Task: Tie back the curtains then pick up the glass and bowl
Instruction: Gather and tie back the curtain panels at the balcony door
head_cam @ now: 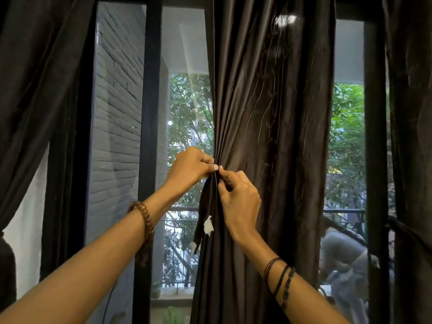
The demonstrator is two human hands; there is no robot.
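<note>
— Fingers first: what are they grasping?
— Both hands pinch the dark brown satin curtain (268, 136) where it gathers; left hand (189, 166) just left of the bunch, right hand (240, 195) just below-right.
— And the tie?
— A dark fabric tie strip (203, 220) hangs straight down beneath the fingers, nearer the left hand.

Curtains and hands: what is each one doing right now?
Middle curtain: gathered, not tied yet.
Tie strap: hanging loose.
Left hand: pinching the curtain's gathered edge.
Right hand: pinching the same bunch.
Left curtain: pulled aside.
Right curtain: tied back.
</note>
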